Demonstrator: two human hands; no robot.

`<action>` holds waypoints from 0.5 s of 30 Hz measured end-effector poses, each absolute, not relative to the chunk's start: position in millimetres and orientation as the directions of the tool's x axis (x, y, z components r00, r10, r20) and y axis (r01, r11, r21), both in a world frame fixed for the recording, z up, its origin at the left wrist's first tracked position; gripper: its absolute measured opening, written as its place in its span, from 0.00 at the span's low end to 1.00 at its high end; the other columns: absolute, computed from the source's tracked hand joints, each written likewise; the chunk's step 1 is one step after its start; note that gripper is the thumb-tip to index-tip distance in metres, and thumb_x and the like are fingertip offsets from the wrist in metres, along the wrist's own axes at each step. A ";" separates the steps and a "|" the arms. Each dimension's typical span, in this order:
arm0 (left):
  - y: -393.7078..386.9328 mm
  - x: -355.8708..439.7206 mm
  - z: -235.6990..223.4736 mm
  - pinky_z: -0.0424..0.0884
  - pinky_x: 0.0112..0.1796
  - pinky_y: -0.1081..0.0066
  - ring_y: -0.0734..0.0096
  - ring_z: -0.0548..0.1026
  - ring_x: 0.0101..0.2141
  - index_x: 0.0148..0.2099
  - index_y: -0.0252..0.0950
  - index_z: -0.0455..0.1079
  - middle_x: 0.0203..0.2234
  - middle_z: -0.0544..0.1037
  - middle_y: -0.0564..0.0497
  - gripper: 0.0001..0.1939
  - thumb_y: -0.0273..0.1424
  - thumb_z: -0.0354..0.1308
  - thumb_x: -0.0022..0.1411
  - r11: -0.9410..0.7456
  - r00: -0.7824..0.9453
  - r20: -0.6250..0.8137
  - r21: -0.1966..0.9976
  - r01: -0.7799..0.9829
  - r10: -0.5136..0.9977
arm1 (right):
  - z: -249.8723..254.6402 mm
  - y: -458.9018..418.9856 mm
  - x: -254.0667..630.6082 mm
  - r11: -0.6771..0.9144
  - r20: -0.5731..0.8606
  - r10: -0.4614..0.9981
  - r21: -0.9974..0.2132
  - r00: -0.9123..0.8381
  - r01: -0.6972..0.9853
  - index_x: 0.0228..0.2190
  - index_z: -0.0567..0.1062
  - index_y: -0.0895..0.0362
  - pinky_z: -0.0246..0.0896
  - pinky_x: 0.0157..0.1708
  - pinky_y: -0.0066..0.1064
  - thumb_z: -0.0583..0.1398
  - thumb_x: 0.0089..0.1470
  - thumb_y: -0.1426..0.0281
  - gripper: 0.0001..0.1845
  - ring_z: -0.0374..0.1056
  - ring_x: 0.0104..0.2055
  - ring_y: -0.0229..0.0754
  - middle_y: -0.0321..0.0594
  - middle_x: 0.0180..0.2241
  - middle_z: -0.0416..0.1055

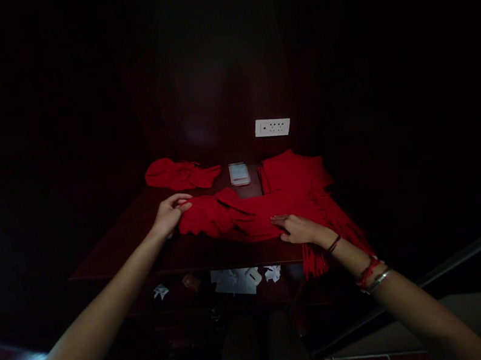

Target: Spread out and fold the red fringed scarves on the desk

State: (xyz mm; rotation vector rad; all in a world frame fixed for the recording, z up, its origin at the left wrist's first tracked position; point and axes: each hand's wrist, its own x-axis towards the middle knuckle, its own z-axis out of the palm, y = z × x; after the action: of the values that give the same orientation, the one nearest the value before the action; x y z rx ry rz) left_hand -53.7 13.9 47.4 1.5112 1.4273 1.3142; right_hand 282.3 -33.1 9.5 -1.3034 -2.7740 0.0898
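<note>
A red scarf (256,217) lies across the dark table, bunched at its left end and flatter toward the right. Long fringe hangs from its right end over the table's front edge. At the bunched left end, my left hand (169,215) is closed, the cloth's edge between thumb and fingers. My right hand (297,229) rests on the scarf's near edge with its fingers stretched out to the left, gripping nothing. Behind the right part lies more red cloth, folded flat (294,172); I cannot tell whether it belongs to the same scarf.
A crumpled red cloth (179,174) lies at the table's back left. Beside it is a small pale box or card (239,174). A white socket plate (273,127) is on the wall. Papers (234,282) sit on a shelf below the dark tabletop (123,249). The surroundings are very dark.
</note>
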 end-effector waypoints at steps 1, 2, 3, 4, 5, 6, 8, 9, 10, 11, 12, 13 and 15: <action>12.4 -65.3 45.4 0.66 0.28 0.75 0.75 0.69 0.25 0.37 0.32 0.67 0.26 0.71 0.53 0.15 0.30 0.55 0.43 -0.148 -0.196 0.202 0.955 0.258 0.960 | 8.6 -33.7 282.6 0.634 0.052 0.774 -0.075 -0.632 0.770 0.48 0.63 0.68 0.49 0.51 0.31 0.50 0.45 0.73 0.26 0.54 0.52 0.43 0.52 0.49 0.60; 9.8 -78.8 41.3 0.66 0.29 0.75 0.75 0.69 0.26 0.39 0.32 0.66 0.27 0.71 0.53 0.15 0.30 0.53 0.45 -0.124 -0.274 0.197 0.957 0.262 0.941 | 8.0 -34.3 282.6 0.630 0.058 0.776 -0.066 -0.628 0.773 0.48 0.63 0.68 0.49 0.51 0.31 0.50 0.45 0.73 0.26 0.55 0.52 0.43 0.52 0.49 0.60; 5.9 -93.8 35.3 0.66 0.31 0.74 0.74 0.69 0.27 0.40 0.32 0.65 0.28 0.71 0.52 0.15 0.29 0.52 0.47 -0.094 -0.330 0.204 0.942 0.321 0.922 | 7.7 -34.8 282.5 0.628 0.062 0.778 -0.057 -0.625 0.776 0.48 0.63 0.68 0.49 0.51 0.31 0.50 0.45 0.73 0.26 0.55 0.52 0.43 0.52 0.49 0.60; 1.2 -109.8 28.3 0.66 0.32 0.73 0.73 0.69 0.29 0.41 0.32 0.65 0.30 0.71 0.51 0.15 0.29 0.50 0.49 -0.053 -0.356 0.227 0.897 0.438 0.906 | 7.7 -35.2 282.4 0.627 0.062 0.779 -0.050 -0.625 0.777 0.48 0.63 0.68 0.50 0.51 0.31 0.50 0.45 0.73 0.26 0.55 0.52 0.43 0.52 0.49 0.60; -4.0 -125.9 21.5 0.65 0.35 0.72 0.71 0.68 0.32 0.41 0.32 0.65 0.32 0.70 0.50 0.14 0.27 0.49 0.50 -0.021 -0.302 0.247 0.804 0.594 0.921 | 8.1 -35.5 282.1 0.629 0.058 0.777 -0.042 -0.627 0.776 0.48 0.62 0.68 0.50 0.51 0.31 0.50 0.45 0.73 0.26 0.55 0.52 0.44 0.53 0.49 0.59; -9.1 -141.2 15.9 0.64 0.38 0.70 0.68 0.68 0.35 0.41 0.32 0.65 0.33 0.70 0.49 0.14 0.25 0.48 0.50 0.012 -0.215 0.228 0.660 0.751 0.950 | 8.8 -35.7 281.8 0.632 0.052 0.774 -0.035 -0.630 0.774 0.48 0.62 0.68 0.50 0.51 0.31 0.50 0.45 0.73 0.27 0.55 0.52 0.44 0.53 0.50 0.59; -16.8 -165.4 11.6 0.61 0.41 0.69 0.65 0.66 0.39 0.41 0.31 0.66 0.34 0.69 0.47 0.17 0.21 0.47 0.47 0.021 -0.091 0.167 0.379 0.925 0.982 | 11.1 -36.0 281.1 0.642 0.033 0.766 -0.022 -0.642 0.766 0.48 0.62 0.69 0.50 0.51 0.31 0.50 0.44 0.73 0.27 0.54 0.52 0.44 0.53 0.50 0.59; -18.5 -172.4 13.6 0.61 0.42 0.69 0.64 0.65 0.40 0.41 0.31 0.66 0.35 0.68 0.46 0.18 0.20 0.46 0.46 0.019 -0.062 0.153 0.266 0.964 0.986 | 12.4 -36.3 280.7 0.648 0.023 0.762 -0.019 -0.647 0.762 0.49 0.62 0.69 0.50 0.51 0.30 0.50 0.44 0.73 0.27 0.54 0.52 0.44 0.53 0.50 0.59; -18.7 -175.0 17.7 0.60 0.43 0.70 0.64 0.65 0.41 0.42 0.30 0.65 0.37 0.67 0.45 0.19 0.19 0.45 0.46 0.015 -0.048 0.164 0.195 0.981 0.985 | 13.8 -36.7 280.3 0.650 0.014 0.760 -0.017 -0.650 0.759 0.49 0.61 0.69 0.50 0.51 0.30 0.50 0.45 0.73 0.27 0.54 0.53 0.44 0.53 0.50 0.58; -17.4 -173.0 23.1 0.59 0.44 0.70 0.64 0.64 0.42 0.43 0.30 0.64 0.38 0.67 0.45 0.19 0.20 0.45 0.47 0.008 -0.040 0.196 0.162 0.987 0.980 | 15.0 -37.1 279.9 0.651 0.009 0.759 -0.017 -0.651 0.759 0.49 0.61 0.69 0.49 0.51 0.30 0.50 0.45 0.73 0.27 0.54 0.53 0.43 0.53 0.50 0.58; -15.1 -166.9 28.8 0.58 0.45 0.70 0.65 0.63 0.44 0.45 0.29 0.63 0.40 0.67 0.44 0.19 0.21 0.44 0.50 -0.003 -0.034 0.231 0.158 0.987 0.972 | 15.9 -37.6 279.6 0.651 0.005 0.759 -0.017 -0.651 0.759 0.49 0.61 0.69 0.49 0.51 0.29 0.50 0.45 0.73 0.27 0.53 0.53 0.43 0.53 0.50 0.58; -12.3 -157.3 33.6 0.57 0.46 0.70 0.64 0.61 0.46 0.48 0.29 0.61 0.42 0.66 0.44 0.19 0.24 0.43 0.53 -0.018 -0.027 0.255 0.172 0.985 0.967 | 16.5 -38.2 279.3 0.650 0.003 0.760 -0.015 -0.650 0.760 0.49 0.61 0.69 0.49 0.51 0.29 0.50 0.45 0.73 0.27 0.53 0.53 0.43 0.52 0.51 0.58; -6.2 -133.1 38.3 0.57 0.46 0.67 0.60 0.59 0.49 0.53 0.31 0.55 0.47 0.62 0.42 0.24 0.35 0.45 0.55 -0.041 -0.001 0.207 0.199 0.979 0.978 | 16.4 -39.0 278.8 0.649 0.007 0.760 -0.006 -0.649 0.760 0.49 0.61 0.68 0.49 0.51 0.29 0.50 0.45 0.74 0.27 0.54 0.53 0.42 0.52 0.51 0.58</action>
State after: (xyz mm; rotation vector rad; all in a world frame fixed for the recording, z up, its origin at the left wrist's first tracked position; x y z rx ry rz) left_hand -133.1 -6.2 38.3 2.2221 2.1775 0.4562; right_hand 278.8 -39.0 16.4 -1.3115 -2.8446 0.0041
